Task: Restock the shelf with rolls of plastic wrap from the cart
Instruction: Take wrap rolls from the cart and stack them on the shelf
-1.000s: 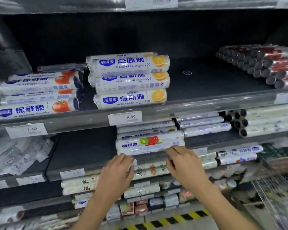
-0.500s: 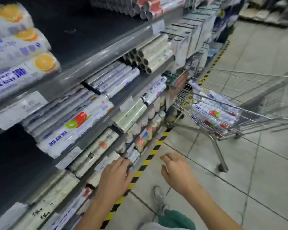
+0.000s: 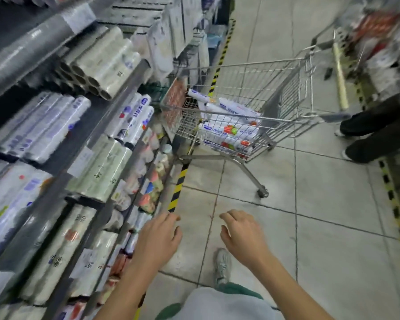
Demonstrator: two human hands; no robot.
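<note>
A wire shopping cart [image 3: 289,93] stands in the aisle ahead of me, to the right of the shelving. Several white rolls of plastic wrap [image 3: 229,132] with red and green fruit print lie in its basket. The shelf unit [image 3: 116,105] runs along the left, stacked with rolls of wrap [image 3: 46,128] on several levels. My left hand [image 3: 157,241] and my right hand [image 3: 243,236] hang in front of me over the floor, both empty with loosely spread fingers, well short of the cart.
Another person's dark trousers and shoes [image 3: 376,135] stand at the right beside the cart handle. A yellow-black tape line [image 3: 178,183] runs along the shelf base. My own shoe [image 3: 222,264] is on the tiled floor [image 3: 321,227].
My hands left the rolls on the middle shelf and came away empty. My view has turned right from the shelf toward the cart, which now sits nearer the middle.
</note>
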